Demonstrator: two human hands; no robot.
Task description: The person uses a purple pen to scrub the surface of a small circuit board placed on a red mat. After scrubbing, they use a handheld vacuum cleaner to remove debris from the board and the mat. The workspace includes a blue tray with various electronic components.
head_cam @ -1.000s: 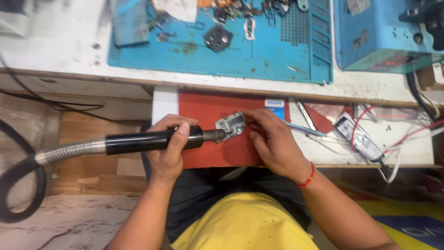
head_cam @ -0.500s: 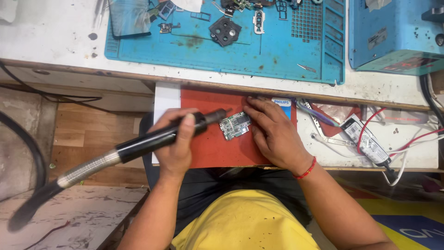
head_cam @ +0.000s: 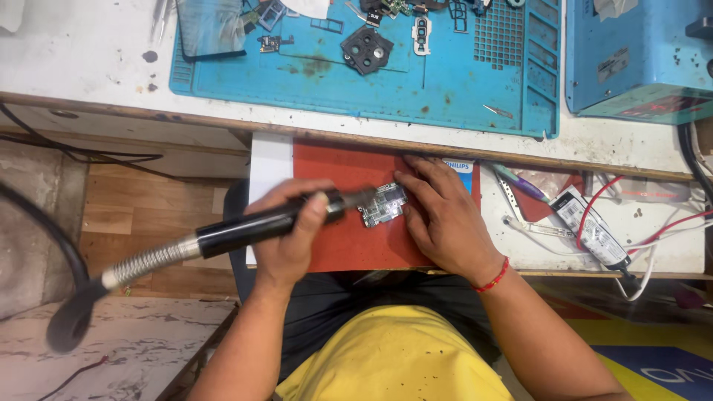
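My left hand (head_cam: 288, 236) grips a black hot-air wand (head_cam: 256, 224) with a ribbed metal hose (head_cam: 145, 263) trailing down to the left. Its metal nozzle points right at a small green and silver circuit board (head_cam: 382, 204). The board lies on a red mat (head_cam: 338, 245) in an open drawer. My right hand (head_cam: 440, 215) rests flat on the mat, and its fingertips press the board's right edge. A red thread band circles my right wrist.
Above the drawer lies a blue work mat (head_cam: 416, 82) with small phone parts, a dark camera frame (head_cam: 366, 50) and tweezers. A blue station box (head_cam: 639, 59) stands at the top right. White power modules with red and white wires (head_cam: 594, 230) fill the drawer's right side.
The wand has swung from level to tilted, hose end down, and its nozzle stays at the board's left edge. My right hand has settled flatter against the board, which shifted slightly right.
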